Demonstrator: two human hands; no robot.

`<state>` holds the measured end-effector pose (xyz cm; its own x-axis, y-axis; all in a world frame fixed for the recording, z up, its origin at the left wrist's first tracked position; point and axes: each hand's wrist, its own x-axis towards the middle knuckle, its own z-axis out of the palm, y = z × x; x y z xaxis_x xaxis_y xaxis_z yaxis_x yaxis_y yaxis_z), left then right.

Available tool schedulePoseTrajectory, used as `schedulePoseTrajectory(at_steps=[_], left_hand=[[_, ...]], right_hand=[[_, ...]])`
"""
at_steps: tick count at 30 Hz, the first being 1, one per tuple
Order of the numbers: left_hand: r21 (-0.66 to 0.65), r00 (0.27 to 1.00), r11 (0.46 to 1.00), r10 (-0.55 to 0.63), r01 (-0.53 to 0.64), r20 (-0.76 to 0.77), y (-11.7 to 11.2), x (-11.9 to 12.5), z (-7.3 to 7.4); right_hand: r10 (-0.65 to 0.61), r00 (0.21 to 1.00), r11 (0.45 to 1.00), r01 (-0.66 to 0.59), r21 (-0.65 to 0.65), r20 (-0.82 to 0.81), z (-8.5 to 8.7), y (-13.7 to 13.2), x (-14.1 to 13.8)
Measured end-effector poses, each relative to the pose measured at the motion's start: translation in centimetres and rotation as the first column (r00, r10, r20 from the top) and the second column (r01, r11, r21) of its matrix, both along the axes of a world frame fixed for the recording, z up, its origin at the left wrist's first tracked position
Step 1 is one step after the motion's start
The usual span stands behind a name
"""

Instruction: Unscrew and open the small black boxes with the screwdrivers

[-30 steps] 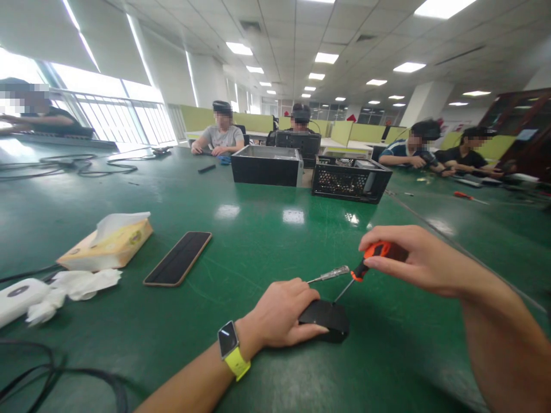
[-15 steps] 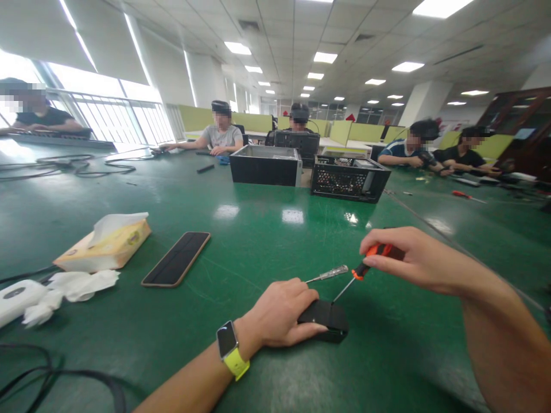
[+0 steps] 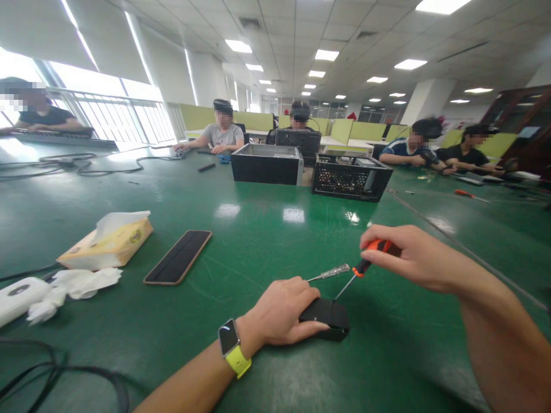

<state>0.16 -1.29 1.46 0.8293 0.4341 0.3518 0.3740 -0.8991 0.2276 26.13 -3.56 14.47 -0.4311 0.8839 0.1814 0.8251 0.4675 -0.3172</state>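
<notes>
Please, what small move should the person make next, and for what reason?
Perhaps a light push of the screwdriver into the black case: its tip appears to meet the case near the far edge, the right hand grips the screwdriver, and the left hand holds the case down on the table. Whether a screw sits there is too small to tell.
</notes>
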Motion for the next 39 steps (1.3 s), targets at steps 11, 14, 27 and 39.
schedulePoseTrajectory(at_steps=[11,14,27,39], left_hand=[[0.001,1.000,1.000,0.009,-0.009,-0.007,-0.1,0.0,0.2],[-0.005,1.000,1.000,0.008,-0.008,-0.003,-0.1,0.1,0.2],[-0.007,1.000,1.000,0.003,-0.004,-0.003,-0.1,0.1,0.0],[-0.005,1.000,1.000,0.015,-0.016,-0.005,-0.1,0.1,0.1]], right_hand=[[0.046,0.999,0.998,-0.046,-0.051,-0.009,0.5,-0.2,0.7],[-0.008,0.999,0.999,0.010,-0.045,0.047,0.3,0.0,0.7],[-0.023,1.000,1.000,0.024,-0.017,0.013,0.0,0.1,0.4],[-0.051,0.996,0.996,0.045,-0.074,-0.074,0.4,-0.4,0.4]])
